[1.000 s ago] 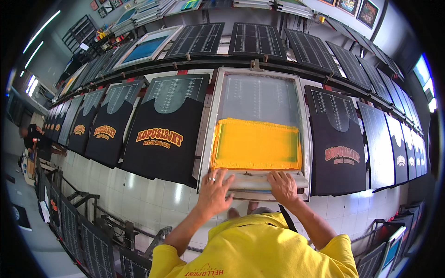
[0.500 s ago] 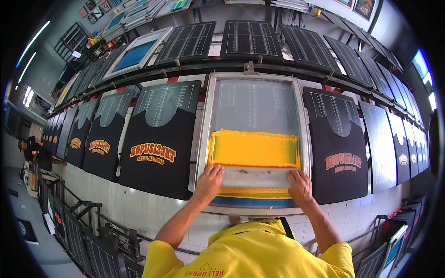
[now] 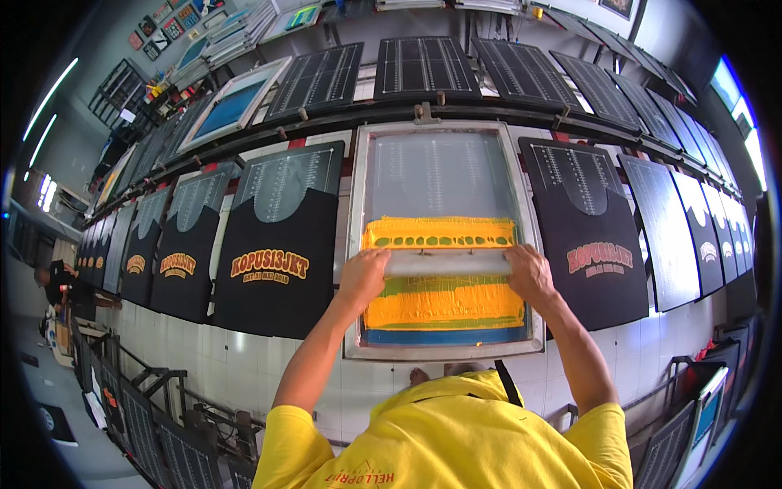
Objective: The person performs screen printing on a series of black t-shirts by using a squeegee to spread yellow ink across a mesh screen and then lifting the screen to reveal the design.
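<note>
A metal-framed printing screen (image 3: 356, 244) lies flat on the long white table, with yellow ink (image 3: 444, 303) spread over its lower half. A long pale squeegee (image 3: 446, 262) lies across the screen. My left hand (image 3: 363, 275) grips its left end and my right hand (image 3: 529, 274) grips its right end. Above the squeegee, a band of yellow ink shows a row of oval openings. A blue strip runs along the screen's near edge.
Black T-shirts with orange and yellow prints lie in a row on both sides: one at the left (image 3: 277, 253), one at the right (image 3: 595, 253). Dark screens (image 3: 423, 65) lean behind a rail. Metal racks (image 3: 163, 416) stand below the table. A person (image 3: 57, 281) stands far left.
Both hands moved from the screen's near edge up onto the squeegee and pushed it away from me across the screen. The solid yellow patch is now a smeared band with ovals showing.
</note>
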`<state>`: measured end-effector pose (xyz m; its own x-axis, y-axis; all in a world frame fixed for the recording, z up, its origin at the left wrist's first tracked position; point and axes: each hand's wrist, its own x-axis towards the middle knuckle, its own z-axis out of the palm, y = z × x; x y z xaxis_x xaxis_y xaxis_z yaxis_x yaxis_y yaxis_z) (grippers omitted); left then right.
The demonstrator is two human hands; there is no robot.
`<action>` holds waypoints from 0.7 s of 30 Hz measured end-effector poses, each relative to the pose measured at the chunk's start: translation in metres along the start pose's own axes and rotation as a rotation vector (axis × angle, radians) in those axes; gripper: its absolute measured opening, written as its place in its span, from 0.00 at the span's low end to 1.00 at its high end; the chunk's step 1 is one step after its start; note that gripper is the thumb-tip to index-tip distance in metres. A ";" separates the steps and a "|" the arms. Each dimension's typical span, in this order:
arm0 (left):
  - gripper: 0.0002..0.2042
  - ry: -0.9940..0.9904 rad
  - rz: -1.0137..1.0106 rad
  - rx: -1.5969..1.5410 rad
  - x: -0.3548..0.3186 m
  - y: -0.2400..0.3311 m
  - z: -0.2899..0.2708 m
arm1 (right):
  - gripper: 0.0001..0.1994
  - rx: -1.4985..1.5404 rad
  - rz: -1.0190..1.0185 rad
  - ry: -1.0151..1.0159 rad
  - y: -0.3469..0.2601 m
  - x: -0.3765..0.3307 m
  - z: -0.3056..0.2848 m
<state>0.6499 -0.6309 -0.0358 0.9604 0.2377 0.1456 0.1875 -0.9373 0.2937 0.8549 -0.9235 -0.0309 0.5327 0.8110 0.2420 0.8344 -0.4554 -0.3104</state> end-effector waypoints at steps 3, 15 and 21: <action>0.16 0.050 0.023 0.024 -0.061 0.023 0.000 | 0.16 -0.013 -0.038 0.020 -0.026 -0.055 -0.002; 0.13 0.095 0.060 0.116 -0.071 0.011 0.026 | 0.13 -0.110 -0.063 0.036 -0.030 -0.057 0.017; 0.16 0.064 0.092 0.040 0.024 -0.029 0.019 | 0.10 -0.122 -0.029 -0.006 0.007 0.025 0.025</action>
<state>0.6716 -0.6024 -0.0589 0.9591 0.1648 0.2303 0.1086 -0.9651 0.2384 0.8708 -0.8974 -0.0502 0.5075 0.8265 0.2437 0.8607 -0.4727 -0.1891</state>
